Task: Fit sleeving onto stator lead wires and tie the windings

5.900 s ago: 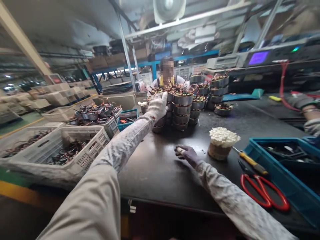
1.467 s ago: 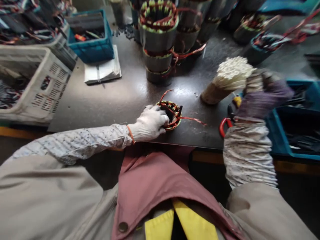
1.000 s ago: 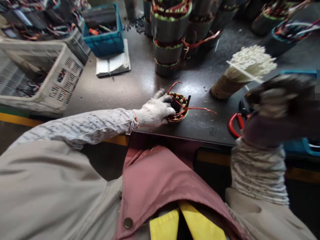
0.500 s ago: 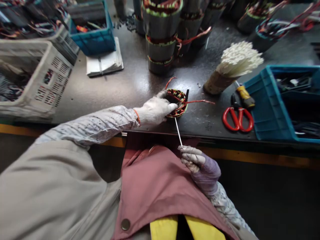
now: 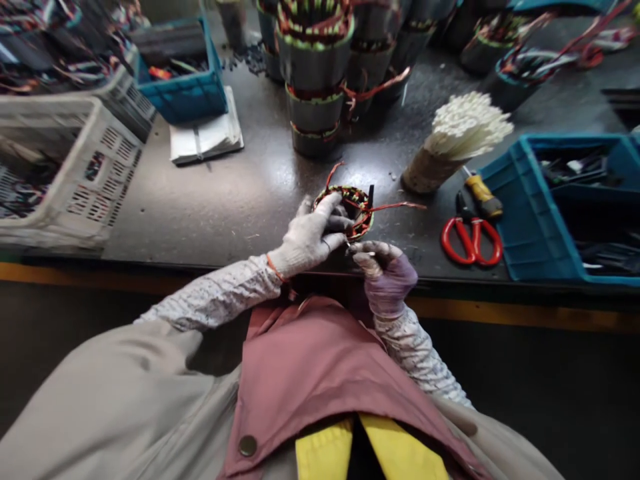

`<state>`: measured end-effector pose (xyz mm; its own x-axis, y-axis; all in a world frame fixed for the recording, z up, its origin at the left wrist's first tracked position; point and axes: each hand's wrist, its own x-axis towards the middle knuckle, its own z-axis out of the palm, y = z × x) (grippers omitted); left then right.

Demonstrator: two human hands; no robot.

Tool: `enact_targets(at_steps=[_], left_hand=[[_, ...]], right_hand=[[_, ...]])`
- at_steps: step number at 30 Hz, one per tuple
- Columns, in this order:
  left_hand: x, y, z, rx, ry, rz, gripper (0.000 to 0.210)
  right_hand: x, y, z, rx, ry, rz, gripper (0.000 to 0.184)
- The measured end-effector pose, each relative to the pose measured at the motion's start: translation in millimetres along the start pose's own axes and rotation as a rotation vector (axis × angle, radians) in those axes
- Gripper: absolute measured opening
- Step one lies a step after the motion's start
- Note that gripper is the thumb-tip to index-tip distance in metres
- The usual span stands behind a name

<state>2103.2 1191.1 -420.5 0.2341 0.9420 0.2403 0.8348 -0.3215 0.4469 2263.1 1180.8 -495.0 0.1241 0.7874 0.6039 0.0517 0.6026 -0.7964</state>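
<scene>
A motor stator with copper windings and yellow-green slot insulation stands on the bench near its front edge. Red lead wires stick out of it to the right and upward, beside a black strip. My left hand, in a white glove, grips the stator's left side, fingers over the rim and into the opening. Close against the stator's front right, my right hand, in a white and purple glove, pinches a thin white strip. Most of the strip is hidden by the fingers.
To the right lie red-handled cutters, a yellow-handled screwdriver and a blue bin. A holder of white strips stands behind them. Stacked stators fill the back. At left are a white crate and a blue basket on papers.
My right hand has moved up from below the bench edge to the stator, and the white strip no longer stretches between them. My left hand has shifted its fingers on the stator's rim.
</scene>
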Motion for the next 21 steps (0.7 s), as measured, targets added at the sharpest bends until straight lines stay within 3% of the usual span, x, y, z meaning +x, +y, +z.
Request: enact_targets(at_steps=[3,7,13,17,21], left_hand=[[-6,0,12.2,-0.095,0.119,-0.002,0.053],[-3,-2,16.1,-0.042,0.154,0.115,0.026],[-1,-6,16.9,-0.008,0.181,0.195,0.021],[0,-9,22.2,-0.047,0.281,0.265,0.018],[1,-13,25.2,-0.04,0.307,0.334,0.018]], right_hand=[[0,-7,-5,0.025,-0.03,0.009,0.009],[5,-22,-15,-0.147,-0.174,-0.117,0.005],[33,-27,-12,-0.341,-0.249,-0.198,0.009],[32,-28,-12,-0.388,-0.273,-0.178,0.017],[29,-30,-13,-0.422,-0.269,-0.127,0.019]])
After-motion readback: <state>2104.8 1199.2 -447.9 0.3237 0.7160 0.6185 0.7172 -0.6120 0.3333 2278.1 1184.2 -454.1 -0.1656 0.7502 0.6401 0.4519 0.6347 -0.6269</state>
